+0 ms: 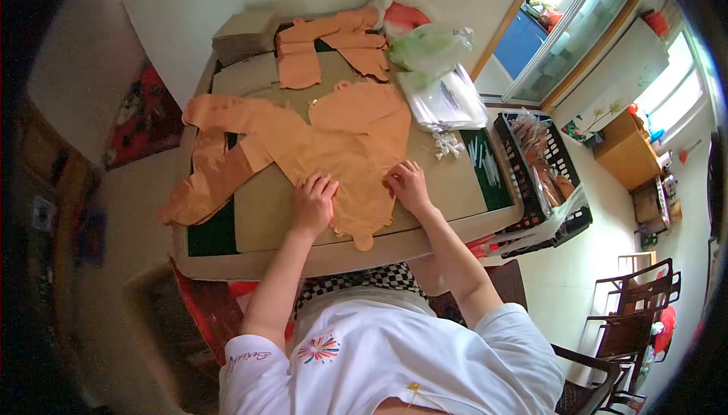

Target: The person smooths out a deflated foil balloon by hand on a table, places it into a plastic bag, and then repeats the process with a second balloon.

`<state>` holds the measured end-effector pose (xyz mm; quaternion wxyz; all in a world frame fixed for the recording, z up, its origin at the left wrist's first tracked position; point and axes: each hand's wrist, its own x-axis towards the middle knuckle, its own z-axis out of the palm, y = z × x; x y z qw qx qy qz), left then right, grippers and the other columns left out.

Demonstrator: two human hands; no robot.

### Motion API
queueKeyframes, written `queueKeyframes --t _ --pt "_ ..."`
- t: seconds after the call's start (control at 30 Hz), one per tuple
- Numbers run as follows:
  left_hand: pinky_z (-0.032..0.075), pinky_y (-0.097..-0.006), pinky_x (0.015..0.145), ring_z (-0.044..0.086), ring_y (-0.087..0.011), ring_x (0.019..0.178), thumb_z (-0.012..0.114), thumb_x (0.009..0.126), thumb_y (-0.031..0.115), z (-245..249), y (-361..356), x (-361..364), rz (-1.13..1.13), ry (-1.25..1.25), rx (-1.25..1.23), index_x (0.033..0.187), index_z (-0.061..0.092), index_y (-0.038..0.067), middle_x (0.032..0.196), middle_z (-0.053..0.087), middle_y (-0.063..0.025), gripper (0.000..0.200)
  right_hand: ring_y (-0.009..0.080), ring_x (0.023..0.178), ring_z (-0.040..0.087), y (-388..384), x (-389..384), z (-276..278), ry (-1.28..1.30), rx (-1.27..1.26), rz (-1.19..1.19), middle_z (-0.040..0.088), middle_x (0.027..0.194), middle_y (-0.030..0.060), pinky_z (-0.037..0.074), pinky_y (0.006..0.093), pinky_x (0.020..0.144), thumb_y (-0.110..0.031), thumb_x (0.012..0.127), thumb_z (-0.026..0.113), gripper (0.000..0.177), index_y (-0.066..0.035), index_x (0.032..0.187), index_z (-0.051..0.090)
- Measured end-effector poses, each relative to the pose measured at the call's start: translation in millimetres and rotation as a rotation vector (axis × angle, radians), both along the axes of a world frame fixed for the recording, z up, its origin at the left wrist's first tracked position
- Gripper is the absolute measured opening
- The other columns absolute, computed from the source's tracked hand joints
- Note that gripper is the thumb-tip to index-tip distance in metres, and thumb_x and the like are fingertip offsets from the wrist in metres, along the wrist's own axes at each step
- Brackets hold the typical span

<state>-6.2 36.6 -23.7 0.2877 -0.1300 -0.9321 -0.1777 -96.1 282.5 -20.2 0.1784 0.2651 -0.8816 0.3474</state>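
Reading the table (220,266) as a clock face, the big orange piece (322,149) spreads across the middle, one long limb stretching towards eight o'clock, its small rounded tab down at six. Here's the right hand (410,186) at four o'clock: fingers bent in, thumb and fingertips closed together, pinching the piece's edge. Over at seven, the left hand (315,199) lies on the opposite edge, fingers loosely curled, touching the orange; whether it grips any, I can't tell. Another orange piece (300,58) sits up at twelve, clear plastic sleeves (447,100) at two, little white pieces (447,146) at three.
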Motion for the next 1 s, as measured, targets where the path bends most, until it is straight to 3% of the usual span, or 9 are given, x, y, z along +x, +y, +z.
queueKeyframes --t 0.17,0.23,0.37,0.53,0.67,0.7,0.83,0.9,1.0 --pt "0.038 -0.0430 0.098 0.054 -0.0264 0.111 0.057 0.085 0.009 11 5 3 0.017 0.078 0.089 0.109 0.064 0.008 0.109 0.063 -0.0114 0.025 0.0261 0.079 0.058 -2 2 -9 -0.337 -0.490 -0.109 0.057 0.082 0.0096 0.047 0.0351 0.067 -0.004 0.082 0.064 0.005 -0.001 0.083 0.060" --pt "0.043 -0.0397 0.092 0.057 -0.0251 0.105 0.053 0.091 0.013 35 23 13 0.006 -0.153 0.688 0.109 0.064 0.006 0.109 0.062 -0.0122 0.022 0.0269 0.078 0.058 -28 38 46 -0.444 -0.713 -0.045 0.058 0.082 0.0107 0.047 0.0351 0.068 -0.002 0.082 0.063 0.003 -0.001 0.083 0.060" --pt "0.052 -0.0359 0.080 0.062 -0.0227 0.093 0.044 0.099 0.021 36 43 11 -0.328 -0.606 2.340 0.108 0.063 0.000 0.105 0.063 -0.0126 0.030 0.0279 0.080 0.058 -55 61 60 0.022 -0.203 0.254 0.060 0.086 0.0136 0.047 0.0341 0.070 0.001 0.082 0.060 0.010 -0.001 0.091 0.063" --pt "0.054 -0.0372 0.084 0.063 -0.0258 0.097 0.046 0.097 0.018 -1 10 30 -0.636 -0.461 2.747 0.112 0.060 -0.004 0.106 0.065 -0.0168 0.030 0.0293 0.086 0.059 -73 57 75 0.061 -0.242 0.332 0.062 0.092 0.0140 0.047 0.0334 0.075 0.004 0.082 0.059 0.021 -0.002 0.100 0.066" --pt "0.051 -0.0392 0.092 0.059 -0.0244 0.107 0.057 0.090 0.013 54 -135 68 -0.333 0.221 2.446 0.122 0.053 -0.001 0.118 0.060 -0.0152 0.035 0.0288 0.094 0.060 -34 10 37 -0.061 -0.208 0.008 0.062 0.097 0.0149 0.048 0.0344 0.081 0.003 0.085 0.058 0.018 -0.001 0.102 0.065" --pt "0.048 -0.0381 0.096 0.055 -0.0235 0.114 0.057 0.091 0.015 24 -201 72 -0.106 0.310 2.030 0.127 0.049 0.001 0.125 0.055 -0.0151 0.039 0.0295 0.095 0.059 -24 3 31 -0.035 -0.168 -0.021 0.062 0.098 0.0145 0.048 0.0355 0.081 0.002 0.086 0.057 0.018 -0.002 0.102 0.065" --pt "0.029 -0.0535 0.111 0.033 -0.0303 0.136 0.040 0.099 0.033 -15 -404 89 0.406 0.098 1.809 0.146 0.031 0.015 0.147 0.037 -0.0100 0.051 0.0322 0.106 0.056 -10 -8 12 -0.041 -0.039 -0.080 0.061 0.113 0.0145 0.045 0.0394 0.090 -0.009 0.090 0.057 0.022 -0.005 0.110 0.065" --pt "0.032 -0.0496 0.109 0.038 -0.0278 0.133 0.043 0.099 0.030 -7 -436 92 0.873 -0.393 0.808 0.142 0.038 0.015 0.144 0.041 -0.0120 0.046 0.0327 0.112 0.055 -11 -12 9 0.012 0.074 -0.077 0.060 0.120 0.0149 0.042 0.0403 0.095 -0.013 0.090 0.058 0.026 -0.005 0.114 0.064" --pt "0.033 -0.0467 0.108 0.040 -0.0265 0.132 0.044 0.100 0.027 43 -387 68 0.883 -0.310 0.296 0.141 0.040 0.015 0.142 0.044 -0.0145 0.044 0.0328 0.120 0.051 -8 -13 6 -0.041 0.142 -0.111 0.057 0.128 0.0149 0.039 0.0412 0.101 -0.016 0.090 0.058 0.030 -0.006 0.119 0.062"
